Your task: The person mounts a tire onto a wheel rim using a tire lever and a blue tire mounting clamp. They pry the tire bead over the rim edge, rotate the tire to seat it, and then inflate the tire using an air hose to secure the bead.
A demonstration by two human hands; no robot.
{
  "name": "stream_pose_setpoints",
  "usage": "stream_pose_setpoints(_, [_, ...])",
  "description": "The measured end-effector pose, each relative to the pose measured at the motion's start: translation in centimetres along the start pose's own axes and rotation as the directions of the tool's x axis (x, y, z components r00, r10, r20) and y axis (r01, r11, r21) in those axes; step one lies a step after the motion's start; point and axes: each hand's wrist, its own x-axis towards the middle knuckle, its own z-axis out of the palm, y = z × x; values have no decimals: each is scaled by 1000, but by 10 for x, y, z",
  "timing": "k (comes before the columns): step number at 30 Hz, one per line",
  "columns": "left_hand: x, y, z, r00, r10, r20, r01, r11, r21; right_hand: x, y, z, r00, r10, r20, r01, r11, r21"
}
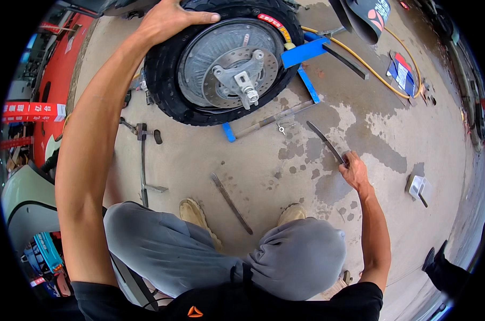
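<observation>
We rest our left grip (167, 22) on the far left of a black tyre (165, 91), thumb along its sidewall. Our right grip (353, 171) holds a curved dark bar (325, 140) pointing far and left. Between our beige shoes (196, 215) a flat bar (231, 203) lies on the floor (189, 160). A yellow hose (372, 73) curves far right.
</observation>
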Motion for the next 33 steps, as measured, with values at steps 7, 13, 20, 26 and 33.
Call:
stream_pose_setpoints(7, [-24, -26, -8, 970, 182, -159, -228, 912, -342, 25, -155, -98, 973, -94, 211, 98, 995, -9])
stream_pose_setpoints(13, [-60, -77, 3, 972, 167, -165, -212, 926, -313, 50, -340, -182, 881, -457, 123, 473, 856, -207])
stream_pose_setpoints(20, [-91, -162, 56, 957, 130, -259, -248, 830, -499, 107, -512, -185, 786, -496, 370, 553, 295, -780])
stream_pose_setpoints(26, [-115, -184, 75, 991, 131, -30, -105, 610, -786, 180, -557, -167, 691, -391, 608, 694, 125, -709])
stream_pose_setpoints(33, [-109, -196, 102, 992, 98, -74, -111, 471, -875, 238, -578, -166, 663, -192, 723, 748, 162, -643])
